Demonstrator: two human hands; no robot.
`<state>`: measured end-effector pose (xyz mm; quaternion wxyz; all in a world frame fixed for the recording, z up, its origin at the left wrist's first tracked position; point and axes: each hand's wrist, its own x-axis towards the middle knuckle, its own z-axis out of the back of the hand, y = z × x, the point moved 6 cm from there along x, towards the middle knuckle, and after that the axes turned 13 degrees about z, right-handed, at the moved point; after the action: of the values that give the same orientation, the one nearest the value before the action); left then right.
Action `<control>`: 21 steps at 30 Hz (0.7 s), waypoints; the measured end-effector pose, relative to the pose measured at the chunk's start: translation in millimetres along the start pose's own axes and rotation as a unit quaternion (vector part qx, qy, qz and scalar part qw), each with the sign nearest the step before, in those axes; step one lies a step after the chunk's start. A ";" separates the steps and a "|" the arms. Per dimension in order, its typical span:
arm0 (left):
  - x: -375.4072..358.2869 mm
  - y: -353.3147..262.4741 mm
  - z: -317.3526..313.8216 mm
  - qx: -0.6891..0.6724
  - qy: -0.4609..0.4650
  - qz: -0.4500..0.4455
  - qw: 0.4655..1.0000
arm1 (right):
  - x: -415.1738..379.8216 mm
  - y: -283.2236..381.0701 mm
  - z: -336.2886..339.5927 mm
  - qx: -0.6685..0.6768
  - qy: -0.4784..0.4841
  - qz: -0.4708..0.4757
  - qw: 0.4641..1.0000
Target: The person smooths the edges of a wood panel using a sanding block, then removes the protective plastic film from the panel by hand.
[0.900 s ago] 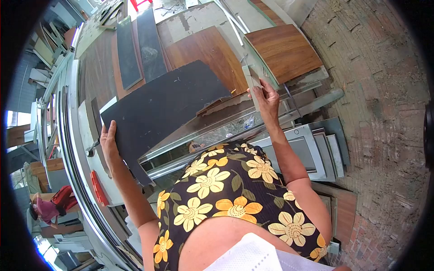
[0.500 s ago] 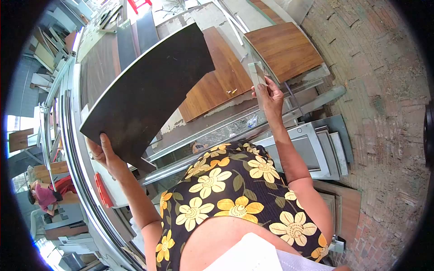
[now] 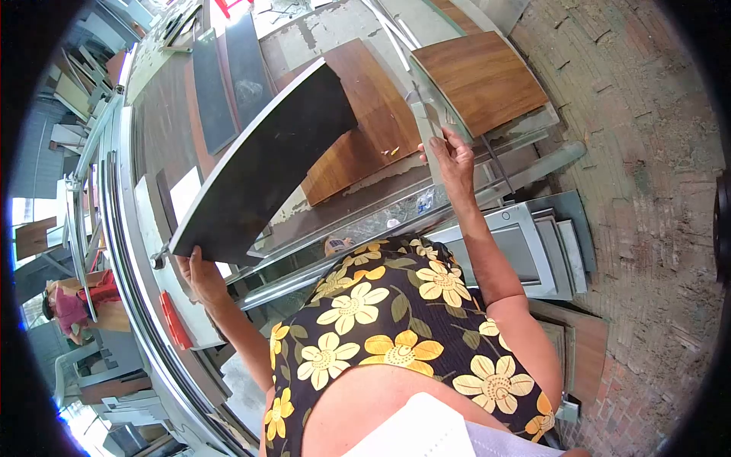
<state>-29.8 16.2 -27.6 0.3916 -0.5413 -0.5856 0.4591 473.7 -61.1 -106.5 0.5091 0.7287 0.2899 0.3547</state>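
Observation:
My left hand [image 3: 201, 276] grips the near lower corner of a large black panel [image 3: 266, 171], thumb on its dark face, the panel tilted up over the table. Its far end reaches over a brown wood-grain board [image 3: 365, 114]. My right hand [image 3: 454, 158] is closed round a narrow pale strip [image 3: 429, 137], which points away from me. Just beyond that hand lies a second wood-grain board [image 3: 481, 82] on the table's right end.
Dark strips [image 3: 247, 72] lie at the back of the table [image 3: 304, 36]. A red object [image 3: 175, 321] sits by its left edge. Framed panels [image 3: 509, 251] lean below on the right. Another person [image 3: 70, 308] is at the far left, beyond metal rails.
My left hand and the black panel's near end have moved right and down, and the panel is tipped more edge-on. My right hand and the strip have shifted slightly left.

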 end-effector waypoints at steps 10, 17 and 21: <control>-7.5 5.6 0.2 0.036 -0.148 -0.034 0.988 | 21.9 3.4 -46.3 -0.015 0.108 -0.046 0.993; -22.6 9.5 6.2 0.046 -0.179 -0.040 0.982 | 47.6 15.9 -79.5 -0.129 0.150 -0.015 0.980; -30.2 5.3 -4.0 0.052 -0.180 -0.065 0.980 | 37.5 -1.2 -82.0 -0.187 0.189 -0.047 0.963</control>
<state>-21.3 -13.4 -30.4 0.3363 -0.3894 -0.6554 0.5529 428.8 12.6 -80.5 0.5886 0.5258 0.3429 0.5095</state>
